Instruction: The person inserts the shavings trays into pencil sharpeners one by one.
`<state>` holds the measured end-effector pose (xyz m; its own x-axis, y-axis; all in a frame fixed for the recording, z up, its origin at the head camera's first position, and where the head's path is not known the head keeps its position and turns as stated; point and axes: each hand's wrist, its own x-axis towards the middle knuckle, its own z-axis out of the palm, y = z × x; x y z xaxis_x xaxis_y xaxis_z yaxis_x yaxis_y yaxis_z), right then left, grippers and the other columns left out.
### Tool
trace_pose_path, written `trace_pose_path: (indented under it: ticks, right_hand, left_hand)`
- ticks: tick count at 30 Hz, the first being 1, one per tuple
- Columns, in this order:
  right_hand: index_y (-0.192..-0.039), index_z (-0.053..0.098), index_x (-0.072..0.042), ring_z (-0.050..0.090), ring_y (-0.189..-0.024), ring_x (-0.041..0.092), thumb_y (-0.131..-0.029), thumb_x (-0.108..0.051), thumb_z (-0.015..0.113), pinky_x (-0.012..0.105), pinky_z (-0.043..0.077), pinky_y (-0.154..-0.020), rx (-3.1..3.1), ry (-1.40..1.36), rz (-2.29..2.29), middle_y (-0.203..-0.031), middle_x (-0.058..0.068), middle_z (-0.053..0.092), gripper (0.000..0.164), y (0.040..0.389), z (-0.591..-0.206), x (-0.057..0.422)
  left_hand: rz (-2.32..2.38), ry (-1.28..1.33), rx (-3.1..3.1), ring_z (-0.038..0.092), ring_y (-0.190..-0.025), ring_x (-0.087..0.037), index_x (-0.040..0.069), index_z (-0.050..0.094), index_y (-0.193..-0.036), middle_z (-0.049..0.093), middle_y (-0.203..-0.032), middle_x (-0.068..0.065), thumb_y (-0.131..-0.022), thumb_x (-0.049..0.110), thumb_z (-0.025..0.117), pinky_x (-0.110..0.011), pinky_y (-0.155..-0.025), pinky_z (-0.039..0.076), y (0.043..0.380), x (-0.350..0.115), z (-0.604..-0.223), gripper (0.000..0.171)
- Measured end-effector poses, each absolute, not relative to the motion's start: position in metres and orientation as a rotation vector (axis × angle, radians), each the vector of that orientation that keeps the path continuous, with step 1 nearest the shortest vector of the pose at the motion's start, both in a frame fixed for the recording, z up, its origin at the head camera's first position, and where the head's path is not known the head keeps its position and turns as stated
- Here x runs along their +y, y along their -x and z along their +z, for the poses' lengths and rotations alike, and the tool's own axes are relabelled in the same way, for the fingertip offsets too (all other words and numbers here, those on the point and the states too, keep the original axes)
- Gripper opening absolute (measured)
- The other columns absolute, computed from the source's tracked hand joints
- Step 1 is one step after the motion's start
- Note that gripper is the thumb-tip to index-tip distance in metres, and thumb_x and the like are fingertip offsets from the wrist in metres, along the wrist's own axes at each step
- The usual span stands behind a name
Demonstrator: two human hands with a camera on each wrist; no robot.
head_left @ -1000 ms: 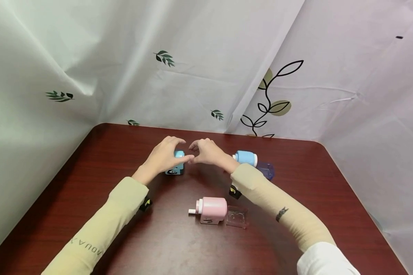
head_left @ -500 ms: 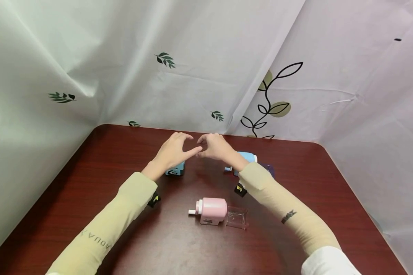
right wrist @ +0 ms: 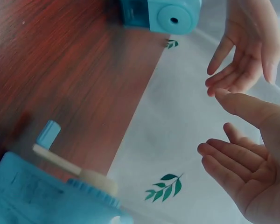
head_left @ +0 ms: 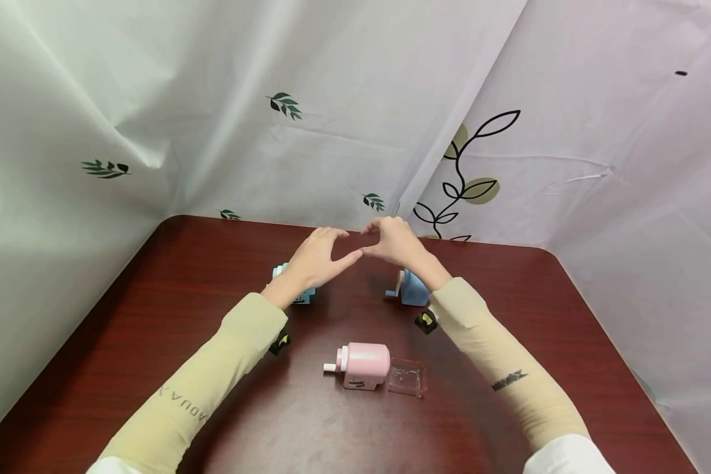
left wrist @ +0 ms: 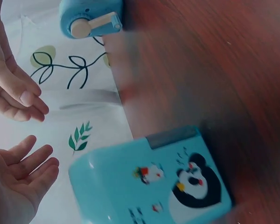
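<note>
Both hands hang in the air over the far part of the table, with nothing in them. My left hand [head_left: 320, 257] has loosely curved fingers, its thumb tip right at the thumb of my right hand [head_left: 398, 243]. Behind the left wrist stands a turquoise crank pencil sharpener [head_left: 304, 297], partly hidden; its panda-printed side [left wrist: 196, 182] shows in the left wrist view. A blue crank pencil sharpener [head_left: 413, 289] stands by the right forearm, its crank to the left. Nearer me lies a pink pencil sharpener [head_left: 367, 365] with a white crank, a clear shavings drawer [head_left: 407, 377] at its right end.
The dark red wooden table [head_left: 261, 421] has rounded far corners. A white curtain [head_left: 332, 151] with leaf prints hangs right behind it and along both sides. A black wrist device [head_left: 426, 320] sits below the right cuff, another [head_left: 280, 341] below the left.
Both hands have moved to the right and a little farther away, staying close together. The turquoise sharpener's left end has come into sight, while the right arm now covers the blue sharpener's drawer.
</note>
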<state>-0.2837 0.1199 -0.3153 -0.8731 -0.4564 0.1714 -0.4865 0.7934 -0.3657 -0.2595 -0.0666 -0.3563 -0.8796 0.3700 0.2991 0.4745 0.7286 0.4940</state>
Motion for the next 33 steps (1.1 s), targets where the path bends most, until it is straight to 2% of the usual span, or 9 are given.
trace_pose_path:
  ticks: [8, 15, 23, 33]
  right_hand:
    - [-0.102, 0.064, -0.005, 0.060, -0.093, 0.021, -0.074, -0.025, 0.074, 0.038, 0.049, -0.080, -2.894, -0.713, 0.670, -0.102, 0.011, 0.067, 0.036, 0.283, -0.314, 0.139]
    - [-0.104, 0.064, -0.007, 0.059, -0.100, 0.022, -0.075, -0.030, 0.074, 0.036, 0.048, -0.085, -2.895, -0.634, 0.769, -0.105, 0.011, 0.066, 0.039, 0.283, -0.307, 0.158]
    - [-0.103, 0.063, -0.005, 0.061, -0.095, 0.022, -0.073, -0.037, 0.074, 0.037, 0.049, -0.082, -2.819, -0.562, 0.818, -0.103, 0.011, 0.066, 0.045, 0.281, -0.305, 0.178]
    - [-0.105, 0.062, -0.006, 0.061, -0.094, 0.022, -0.074, -0.037, 0.074, 0.037, 0.049, -0.081, -2.810, -0.477, 0.842, -0.104, 0.010, 0.066, 0.046, 0.276, -0.309, 0.203]
  left_hand:
    - [-0.862, 0.748, -2.743, 0.039, -0.117, -0.021, 0.008, 0.050, -0.125, 0.051, -0.124, -0.007, -0.085, 0.061, 0.046, -0.042, -0.096, 0.037, 0.263, -0.049, -0.352, 0.067]
    - [-0.885, 0.782, -2.750, 0.042, -0.112, -0.020, 0.008, 0.050, -0.124, 0.053, -0.119, -0.008, -0.080, 0.061, 0.052, -0.041, -0.093, 0.039, 0.264, -0.036, -0.350, 0.069]
    - [-0.904, 0.866, -2.794, 0.044, -0.107, -0.019, 0.008, 0.050, -0.124, 0.055, -0.117, -0.009, -0.079, 0.059, 0.056, -0.041, -0.091, 0.040, 0.267, -0.025, -0.351, 0.069]
    - [-0.880, 0.927, -2.811, 0.043, -0.110, -0.019, 0.007, 0.049, -0.124, 0.055, -0.118, -0.008, -0.077, 0.058, 0.059, -0.038, -0.093, 0.040, 0.270, -0.008, -0.348, 0.070]
